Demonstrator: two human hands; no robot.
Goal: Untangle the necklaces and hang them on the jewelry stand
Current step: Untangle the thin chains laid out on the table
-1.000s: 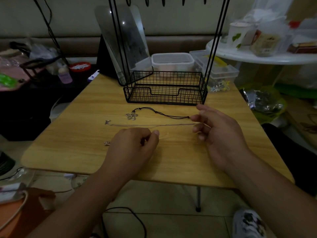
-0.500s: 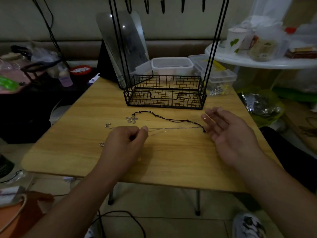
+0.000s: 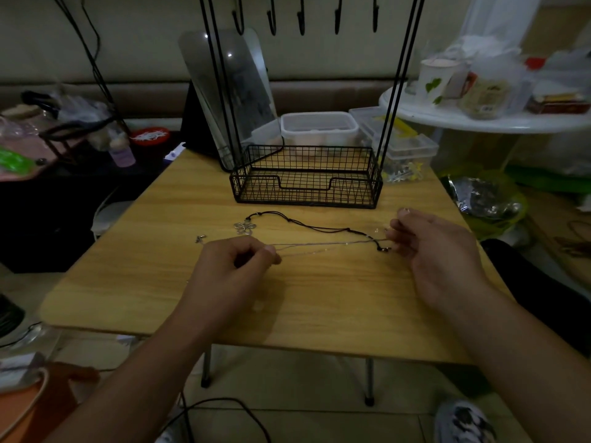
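My left hand [image 3: 235,266] has its fingers curled in, thumb and forefinger pinching one end of the thin silver chain [image 3: 323,246]. My right hand [image 3: 430,247] pinches the other end, fingers bent around it. The chain runs taut between them, its long axis lying nine to three o'clock across the wooden table [image 3: 319,298], two fine strands close together, just above the surface. It is pale, very slender, and its links are too small to make out.

At twelve o'clock from the chain lies the black cord necklace [image 3: 307,224], its long axis also roughly nine to three, sagging toward my right fingers, where its knotted dark end sits just beside them. At its nine o'clock end rests a silver flower pendant [image 3: 244,227], flat on the wood. A small silver clasp [image 3: 200,239] lies near my left hand, at eleven o'clock.

Farther out at twelve stands the jewelry stand [image 3: 307,180]: black wire basket base, thin uprights, hooks [image 3: 302,22] along the top. Behind it, a mirror [image 3: 230,87] and clear plastic boxes [image 3: 319,127]. I can read no writing anywhere.
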